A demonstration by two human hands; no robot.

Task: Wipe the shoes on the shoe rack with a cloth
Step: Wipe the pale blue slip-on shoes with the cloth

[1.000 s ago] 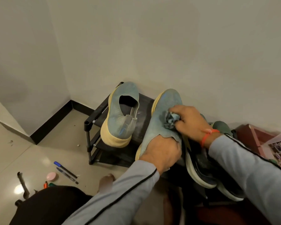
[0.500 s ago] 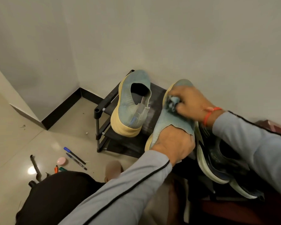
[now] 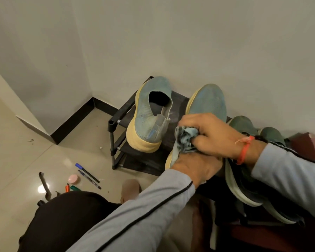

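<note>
A bunched cloth (image 3: 186, 140) is being gripped in the curled right hand (image 3: 214, 137) and pressed on the blue shoe (image 3: 206, 104); the shoe's heel, just below that grip, is being clasped by the left hand (image 3: 195, 169). Its twin (image 3: 150, 115) is being left on the shoe rack (image 3: 116, 122), left of the grip.

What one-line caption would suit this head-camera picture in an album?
Right hand rubs a bunched cloth over a blue shoe steadied by the left hand at the shoe rack.

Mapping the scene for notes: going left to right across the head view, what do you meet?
Pink round lid → blue-capped pen → rack post → unheld blue shoe → cloth → orange wristband → red box.
</note>
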